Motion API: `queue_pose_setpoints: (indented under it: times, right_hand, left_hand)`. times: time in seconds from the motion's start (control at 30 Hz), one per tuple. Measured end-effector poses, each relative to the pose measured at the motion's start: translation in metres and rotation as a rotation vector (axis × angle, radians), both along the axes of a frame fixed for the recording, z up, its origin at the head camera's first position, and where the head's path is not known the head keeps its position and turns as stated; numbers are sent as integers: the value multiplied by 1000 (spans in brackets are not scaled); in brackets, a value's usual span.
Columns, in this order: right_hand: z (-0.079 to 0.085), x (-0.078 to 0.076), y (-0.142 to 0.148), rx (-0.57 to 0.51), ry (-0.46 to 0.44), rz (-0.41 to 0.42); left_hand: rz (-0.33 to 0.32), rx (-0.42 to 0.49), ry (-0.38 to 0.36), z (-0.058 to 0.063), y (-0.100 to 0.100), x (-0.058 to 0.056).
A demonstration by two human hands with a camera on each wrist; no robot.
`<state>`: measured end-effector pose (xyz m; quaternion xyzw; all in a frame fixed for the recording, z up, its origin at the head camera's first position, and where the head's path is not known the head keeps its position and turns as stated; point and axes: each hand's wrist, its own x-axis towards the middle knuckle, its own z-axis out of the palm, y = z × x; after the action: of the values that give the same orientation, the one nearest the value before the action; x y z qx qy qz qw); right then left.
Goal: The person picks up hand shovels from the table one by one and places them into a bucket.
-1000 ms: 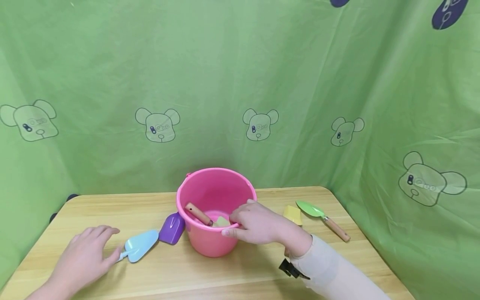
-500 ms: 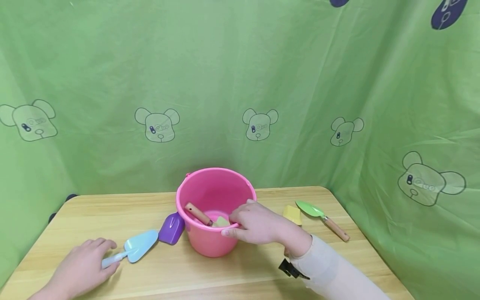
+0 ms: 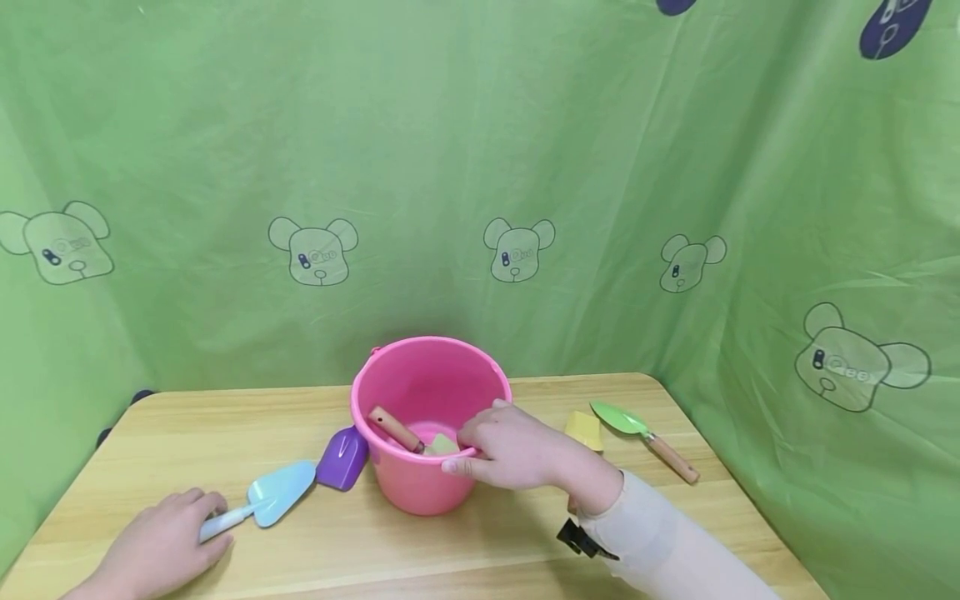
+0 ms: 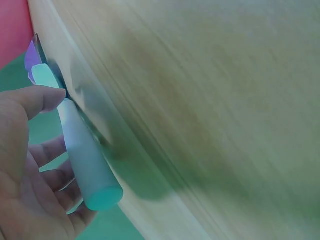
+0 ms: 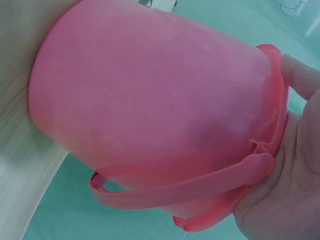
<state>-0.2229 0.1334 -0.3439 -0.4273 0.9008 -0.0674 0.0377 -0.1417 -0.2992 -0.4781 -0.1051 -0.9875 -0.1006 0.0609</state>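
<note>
At the lower left of the head view, my left hand [image 3: 165, 542] holds the handle of a light blue trowel [image 3: 281, 494]. In the left wrist view the thumb lies at the neck of the handle [image 4: 87, 155] and the fingers curl along its far side. The trowel lies on the table, its blade pointing right. My right hand [image 3: 517, 450] grips the near right rim of a pink bucket [image 3: 423, 487], thumb outside and fingers inside. The bucket stands upright. Inside it rest a wooden-handled tool [image 3: 396, 429] and a pale yellow-green piece [image 3: 442, 444], partly hidden.
A purple shovel blade [image 3: 342, 458] leans by the bucket's left side. Right of the bucket lie a yellow tool [image 3: 585, 429], partly behind my right arm, and a green trowel [image 3: 622, 418] with a wooden handle. Green curtains surround the wooden table [image 3: 247, 417].
My left hand has lowered onto the light blue trowel's handle and closed its fingers around it. The right hand and the bucket have stayed in place.
</note>
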Motion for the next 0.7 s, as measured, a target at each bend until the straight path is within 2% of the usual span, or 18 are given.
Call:
queue_pose_setpoints:
  times: [0.43,0.7]
  right_hand:
    - [-3,-1,1,-12,-6,-1]
    - [-2,-1,1,-13,-4,6]
  left_hand:
    - [-10,6,-94,2,0,-4]
    - [-19,25,-95,0,-2,-6]
